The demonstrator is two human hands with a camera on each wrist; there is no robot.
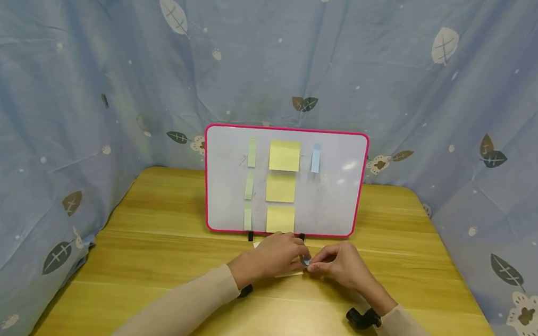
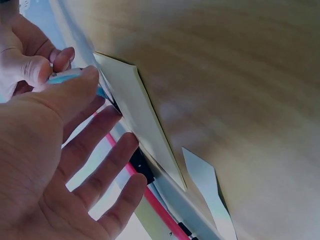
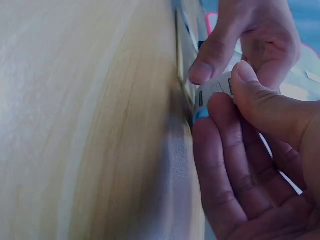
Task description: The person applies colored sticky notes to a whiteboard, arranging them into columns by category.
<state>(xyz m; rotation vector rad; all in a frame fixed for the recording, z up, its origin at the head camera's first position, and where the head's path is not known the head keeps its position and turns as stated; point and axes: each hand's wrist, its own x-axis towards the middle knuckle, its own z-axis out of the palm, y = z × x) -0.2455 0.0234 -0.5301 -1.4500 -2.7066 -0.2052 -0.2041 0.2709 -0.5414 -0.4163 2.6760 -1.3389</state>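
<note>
In front of the whiteboard both hands meet over a small blue sticky note pad [image 3: 215, 89] with a printed pale backing. My right hand [image 1: 344, 265] pinches it between thumb and fingers. From the other side, my left hand [image 1: 273, 259] has the blue pad between thumb and index finger, its other fingers spread in the left wrist view. Below the hands, a pale yellow sticky note pad [image 2: 140, 110] lies on the table. Near it lies a narrow pale strip [image 2: 207, 185]. The hands partly cover both in the head view.
A pink-framed whiteboard [image 1: 333, 205] stands upright on black feet. It bears a column of green strips [image 1: 249, 186], a column of yellow square notes [image 1: 284, 156] and one blue strip [image 1: 315, 159]. Patterned blue curtains [image 1: 259, 55] surround the wooden table [image 1: 156, 249].
</note>
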